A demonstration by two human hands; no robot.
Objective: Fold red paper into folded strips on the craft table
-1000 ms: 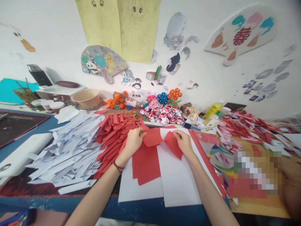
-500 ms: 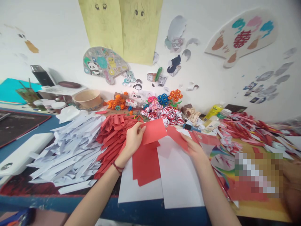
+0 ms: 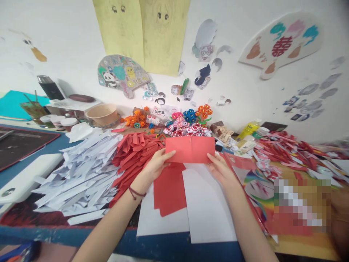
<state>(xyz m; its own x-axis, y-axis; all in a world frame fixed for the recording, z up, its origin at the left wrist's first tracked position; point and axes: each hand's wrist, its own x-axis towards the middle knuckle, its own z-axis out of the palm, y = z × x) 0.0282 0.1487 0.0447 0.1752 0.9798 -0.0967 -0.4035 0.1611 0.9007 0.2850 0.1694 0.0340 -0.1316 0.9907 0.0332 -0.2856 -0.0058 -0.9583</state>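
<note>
My left hand [image 3: 158, 162] and my right hand [image 3: 219, 166] hold up a sheet of red paper [image 3: 178, 150] by its two ends, fingers closed on the edges. An upright line, a crease or a seam, runs down its middle; I cannot tell which. Below it lie red paper sheets [image 3: 169, 194] on white paper sheets [image 3: 209, 207]. Left of my left hand is a pile of folded red paper strips [image 3: 131, 153], and beyond that a heap of folded white paper strips [image 3: 81, 174].
A white power-bank-like box [image 3: 29, 178] lies at the left. Paper flowers [image 3: 191, 116] stand along the wall behind, beside a round tan bowl [image 3: 102, 113]. On the right are red paper scraps [image 3: 289, 149] and a blurred-out patch.
The red paper, angled in two parts before, is now spread level and flat between my hands. My right hand has turned and shifted slightly, now gripping its right end.
</note>
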